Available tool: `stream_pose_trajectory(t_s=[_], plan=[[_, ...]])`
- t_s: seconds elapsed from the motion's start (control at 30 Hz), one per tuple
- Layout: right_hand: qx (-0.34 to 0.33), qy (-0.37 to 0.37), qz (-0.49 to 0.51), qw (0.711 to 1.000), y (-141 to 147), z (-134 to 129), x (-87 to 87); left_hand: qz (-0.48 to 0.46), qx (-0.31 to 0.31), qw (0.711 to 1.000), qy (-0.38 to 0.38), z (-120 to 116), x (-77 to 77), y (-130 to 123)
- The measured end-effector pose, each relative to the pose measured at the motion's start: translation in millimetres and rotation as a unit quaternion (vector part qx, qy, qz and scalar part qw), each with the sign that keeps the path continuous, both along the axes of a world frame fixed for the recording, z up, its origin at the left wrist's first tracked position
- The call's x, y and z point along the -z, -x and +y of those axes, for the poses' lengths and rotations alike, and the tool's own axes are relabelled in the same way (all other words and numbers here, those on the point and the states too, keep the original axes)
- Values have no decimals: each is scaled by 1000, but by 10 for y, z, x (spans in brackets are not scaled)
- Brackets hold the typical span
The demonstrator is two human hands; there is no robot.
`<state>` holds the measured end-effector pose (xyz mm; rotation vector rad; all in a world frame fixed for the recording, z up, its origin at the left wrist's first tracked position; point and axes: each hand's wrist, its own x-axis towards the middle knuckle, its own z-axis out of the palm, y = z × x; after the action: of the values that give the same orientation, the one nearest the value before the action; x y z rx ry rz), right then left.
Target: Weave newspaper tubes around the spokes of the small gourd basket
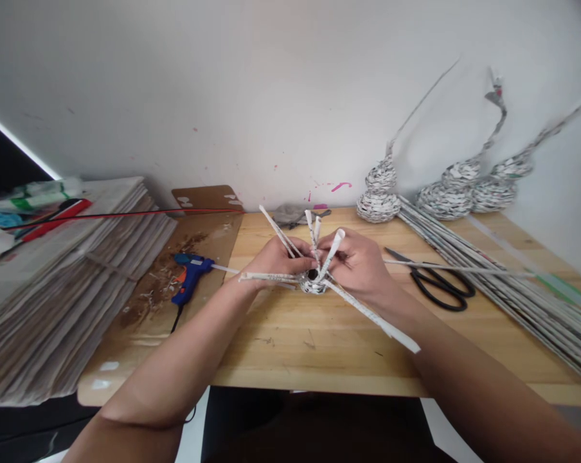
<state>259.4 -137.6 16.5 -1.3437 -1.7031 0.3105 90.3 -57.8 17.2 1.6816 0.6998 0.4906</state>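
A small round weave of rolled newspaper (313,285) is held just above the wooden table, with several paper tubes sticking out of it upward and sideways. My left hand (281,259) is closed on its left side, thumb pointing toward the dark opening. On the right, my right hand (355,257) pinches the weave and its tubes near the rim. One flattened tube (375,316) slants down to the right, below my right wrist. My right fingertips are partly hidden behind the upright tubes.
A blue glue gun (190,280) lies on a brown board left of my hands, beside a tall newspaper stack (73,276). Black scissors (442,286) and long paper tubes (502,289) lie right. Woven gourd shapes (378,204) stand by the wall.
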Motion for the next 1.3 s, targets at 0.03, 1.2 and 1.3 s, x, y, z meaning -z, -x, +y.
stream_pose_trajectory(t_s=[0.03,1.2,1.3], plan=[[0,-2,-5,1000,-2,-2,-4,1,-1,1000,-4,-9,-6,1],[41,164,94,981,64,32,55,-72,3,997,-7,108,67,64],[53,132,68,988,66,-3,19,-61,6,997,-42,67,55,74]])
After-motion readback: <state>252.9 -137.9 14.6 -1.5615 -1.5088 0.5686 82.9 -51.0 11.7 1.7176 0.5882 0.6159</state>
